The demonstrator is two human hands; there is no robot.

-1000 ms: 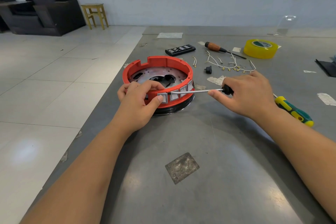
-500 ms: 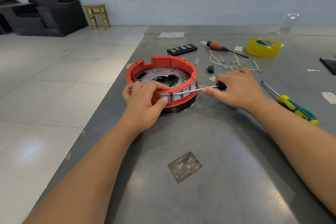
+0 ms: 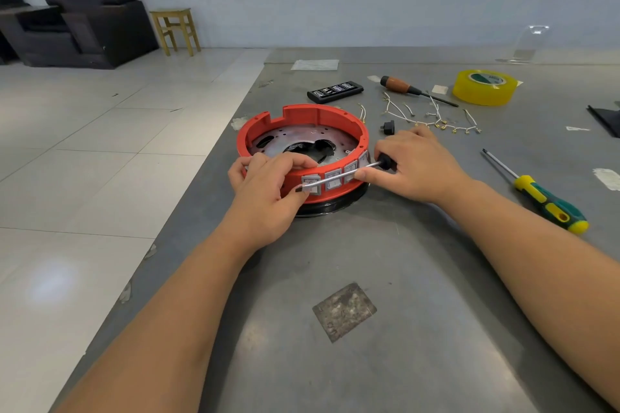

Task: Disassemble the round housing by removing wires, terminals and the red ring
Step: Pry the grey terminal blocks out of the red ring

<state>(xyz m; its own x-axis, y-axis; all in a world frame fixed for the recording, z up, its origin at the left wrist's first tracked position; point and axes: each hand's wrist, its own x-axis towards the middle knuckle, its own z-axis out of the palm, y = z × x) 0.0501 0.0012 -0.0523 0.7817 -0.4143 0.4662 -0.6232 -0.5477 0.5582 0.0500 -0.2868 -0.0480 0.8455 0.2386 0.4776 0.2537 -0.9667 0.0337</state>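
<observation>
The round housing, a red ring (image 3: pixel 312 117) on a black base with a metal plate (image 3: pixel 302 141) inside, sits near the table's left edge. Several grey square terminals (image 3: pixel 333 179) line its near wall. My left hand (image 3: pixel 268 191) grips the near rim, fingers curled over it and thumb by a terminal. A black-handled screwdriver (image 3: pixel 339 175) is held in my right hand (image 3: pixel 416 168); its shaft lies across the terminals with the tip at the leftmost one. Removed wires (image 3: pixel 432 119) lie behind the housing.
On the grey metal table (image 3: pixel 369 362) lie a yellow-green screwdriver (image 3: pixel 543 199) at right, a wooden-handled screwdriver (image 3: pixel 402 87), a yellow tape roll (image 3: pixel 483 87), a black bit case (image 3: pixel 335 90) and a small black plug (image 3: pixel 389 127). The table's left edge drops to tiled floor.
My right hand has moved left toward the housing, sliding the screwdriver tip along the terminals to the leftmost one. My left hand has kept its grip on the rim.
</observation>
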